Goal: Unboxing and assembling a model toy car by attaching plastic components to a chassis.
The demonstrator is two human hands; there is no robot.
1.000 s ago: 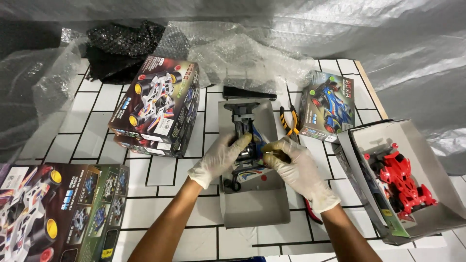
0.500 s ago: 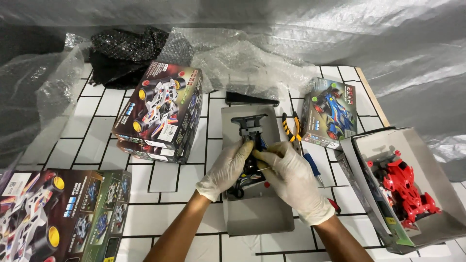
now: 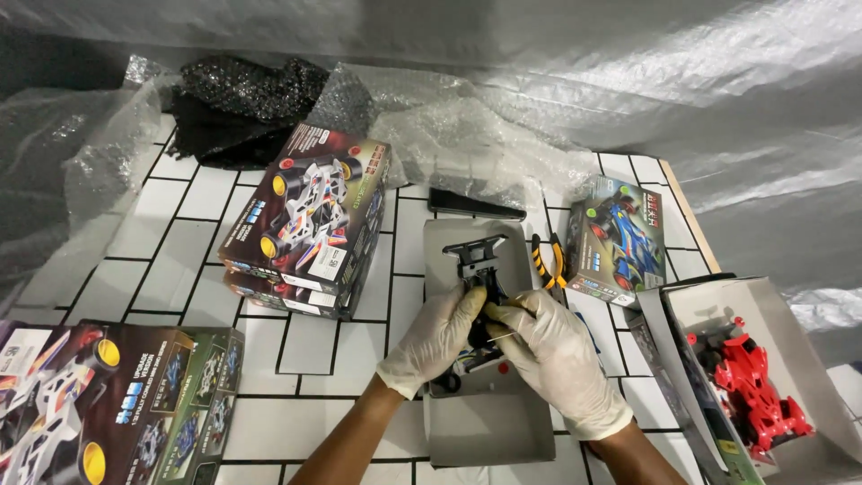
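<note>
Both my hands wear white gloves and meet over a grey cardboard tray [image 3: 489,431] in the middle of the white tiled table. My left hand [image 3: 435,337] grips the side of a black toy car chassis [image 3: 476,260], whose front sticks out beyond my fingers. My right hand [image 3: 552,350] pinches a small part against the same chassis from the right. The lower half of the chassis is hidden under my hands.
A stack of toy car boxes [image 3: 310,220] stands left of the tray, more boxes [image 3: 108,404] lie at the bottom left. Yellow-handled pliers [image 3: 548,260] and a small blue car box [image 3: 620,238] lie right. An open box with a red car body [image 3: 754,395] is far right. Bubble wrap [image 3: 449,135] lies behind.
My hands have stayed on the chassis and closed in tighter around it. The view has shifted slightly, so the tray sits a little lower in the picture.
</note>
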